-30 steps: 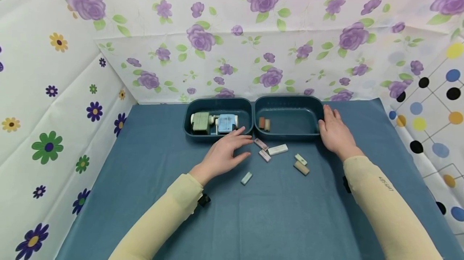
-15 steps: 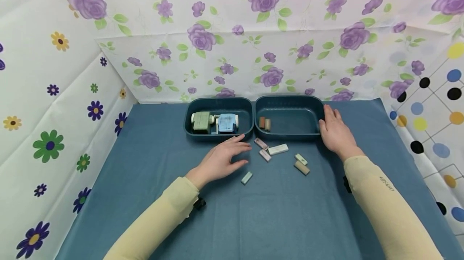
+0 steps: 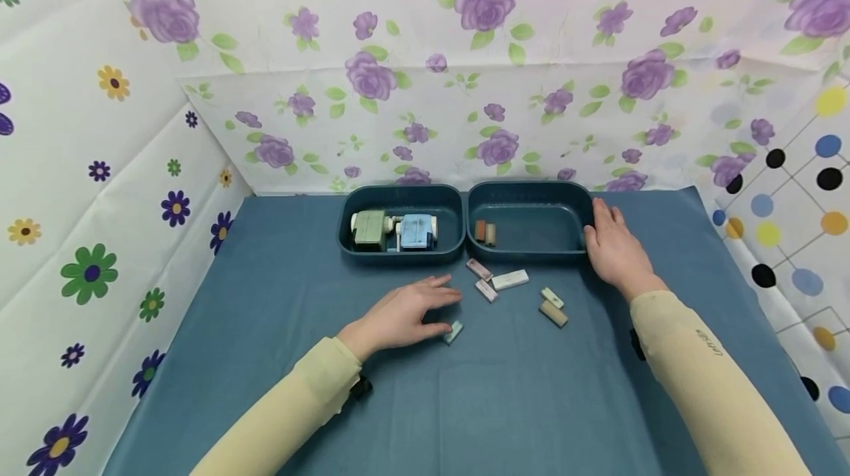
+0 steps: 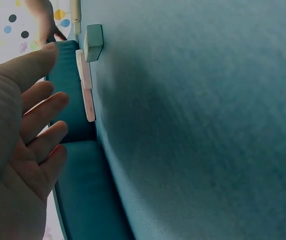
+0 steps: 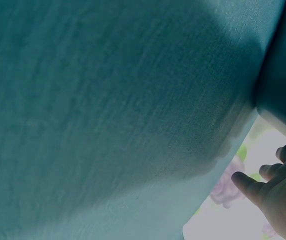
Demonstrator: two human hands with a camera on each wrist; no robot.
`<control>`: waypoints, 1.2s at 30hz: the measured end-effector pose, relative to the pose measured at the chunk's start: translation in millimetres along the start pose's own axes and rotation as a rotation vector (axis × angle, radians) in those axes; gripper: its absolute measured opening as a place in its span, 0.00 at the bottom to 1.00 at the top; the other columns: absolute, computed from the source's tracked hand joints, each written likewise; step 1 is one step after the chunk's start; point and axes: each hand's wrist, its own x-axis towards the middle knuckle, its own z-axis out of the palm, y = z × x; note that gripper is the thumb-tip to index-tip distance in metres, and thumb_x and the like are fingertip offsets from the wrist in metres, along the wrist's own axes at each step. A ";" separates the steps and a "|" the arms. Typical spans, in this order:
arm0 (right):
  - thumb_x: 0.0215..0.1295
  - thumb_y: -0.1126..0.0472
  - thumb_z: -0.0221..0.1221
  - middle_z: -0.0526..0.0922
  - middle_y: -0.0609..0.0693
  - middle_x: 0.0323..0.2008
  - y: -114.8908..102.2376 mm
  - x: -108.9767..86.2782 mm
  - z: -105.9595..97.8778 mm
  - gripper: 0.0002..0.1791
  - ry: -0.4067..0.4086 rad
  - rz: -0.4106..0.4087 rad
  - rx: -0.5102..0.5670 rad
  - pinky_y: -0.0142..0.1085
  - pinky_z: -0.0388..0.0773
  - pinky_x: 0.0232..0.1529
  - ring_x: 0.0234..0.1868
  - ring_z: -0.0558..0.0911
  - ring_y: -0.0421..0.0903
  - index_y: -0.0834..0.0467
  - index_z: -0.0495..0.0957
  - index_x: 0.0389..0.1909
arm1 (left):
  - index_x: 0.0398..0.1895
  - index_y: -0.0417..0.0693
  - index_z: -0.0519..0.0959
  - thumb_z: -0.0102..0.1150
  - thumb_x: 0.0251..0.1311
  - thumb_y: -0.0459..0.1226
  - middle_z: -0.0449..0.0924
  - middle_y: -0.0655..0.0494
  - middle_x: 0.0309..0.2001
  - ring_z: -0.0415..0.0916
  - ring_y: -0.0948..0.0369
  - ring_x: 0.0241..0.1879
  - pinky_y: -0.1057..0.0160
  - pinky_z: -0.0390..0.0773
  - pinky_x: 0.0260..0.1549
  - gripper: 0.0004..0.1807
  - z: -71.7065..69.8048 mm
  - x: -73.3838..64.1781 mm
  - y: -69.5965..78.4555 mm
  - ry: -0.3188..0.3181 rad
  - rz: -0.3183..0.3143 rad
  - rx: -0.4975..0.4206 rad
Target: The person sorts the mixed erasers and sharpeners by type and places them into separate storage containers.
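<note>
My left hand [image 3: 405,317] hovers over the blue cloth with its fingers loosely extended and nothing in them. In the head view its thumb tip overlaps a small light green eraser-like block [image 3: 454,333]; in the left wrist view that block [image 4: 94,44] stands apart, beyond the thumb. My right hand [image 3: 617,251] rests with straight fingers against the right end of a dark blue tray [image 3: 544,229]. Inside this tray, at its left, lie an orange-brown block [image 3: 479,230] and a tan block [image 3: 491,234]. The right wrist view shows only part of the right hand [image 5: 278,190].
A second dark blue tray [image 3: 398,258] adjoins on the left, holding a green boxy item [image 3: 369,227] and a blue one [image 3: 416,229] with white knobs. Before the trays lie two pink blocks [image 3: 486,290], a white block [image 3: 510,280], a pale green block [image 3: 552,297] and a tan-grey block [image 3: 553,313].
My left hand has drawn back from the left tray's front rim toward me, down to the light green block. The right hand stays at the right tray's end.
</note>
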 end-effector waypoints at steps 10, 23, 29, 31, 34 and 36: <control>0.90 0.49 0.32 0.34 0.64 0.86 -0.9 -0.3 -0.3 0.38 -0.006 0.004 -0.008 0.71 0.44 0.77 0.84 0.35 0.69 0.61 0.28 0.86 | 0.78 0.49 0.74 0.72 0.70 0.50 0.70 0.51 0.78 0.56 0.54 0.82 0.51 0.60 0.79 0.37 5.1 -2.7 -0.4 -0.095 -0.019 0.004; 0.90 0.48 0.32 0.34 0.64 0.86 1.3 0.8 0.1 0.38 -0.008 0.011 -0.012 0.71 0.45 0.77 0.84 0.34 0.68 0.60 0.28 0.86 | 0.79 0.49 0.73 0.73 0.69 0.49 0.69 0.52 0.78 0.54 0.54 0.83 0.52 0.58 0.79 0.39 9.1 -1.0 2.6 -0.145 -0.013 0.014; 0.90 0.48 0.32 0.34 0.64 0.86 0.9 0.6 -0.5 0.38 -0.004 0.005 -0.007 0.71 0.44 0.77 0.84 0.35 0.68 0.61 0.28 0.87 | 0.79 0.49 0.72 0.73 0.69 0.49 0.68 0.52 0.79 0.53 0.53 0.83 0.52 0.58 0.79 0.39 10.9 0.3 2.4 -0.165 -0.020 0.026; 0.90 0.48 0.32 0.34 0.64 0.86 0.8 0.8 -0.5 0.38 -0.002 0.003 -0.006 0.71 0.44 0.77 0.84 0.35 0.68 0.61 0.29 0.87 | 0.80 0.49 0.72 0.73 0.69 0.48 0.68 0.52 0.79 0.52 0.53 0.83 0.53 0.57 0.80 0.39 11.5 0.7 2.1 -0.168 -0.019 0.032; 0.90 0.47 0.32 0.33 0.64 0.86 1.0 1.0 -0.2 0.38 -0.007 0.003 -0.003 0.71 0.44 0.77 0.84 0.34 0.68 0.60 0.28 0.87 | 0.80 0.49 0.72 0.74 0.69 0.48 0.68 0.52 0.79 0.52 0.54 0.83 0.53 0.57 0.80 0.39 12.3 0.8 2.3 -0.170 -0.020 0.036; 0.90 0.47 0.32 0.33 0.63 0.86 1.2 0.8 -0.1 0.38 -0.011 0.005 -0.002 0.71 0.43 0.77 0.84 0.33 0.68 0.60 0.28 0.86 | 0.80 0.49 0.72 0.74 0.69 0.47 0.68 0.52 0.79 0.52 0.54 0.83 0.53 0.57 0.79 0.39 12.9 0.9 2.7 -0.171 -0.020 0.036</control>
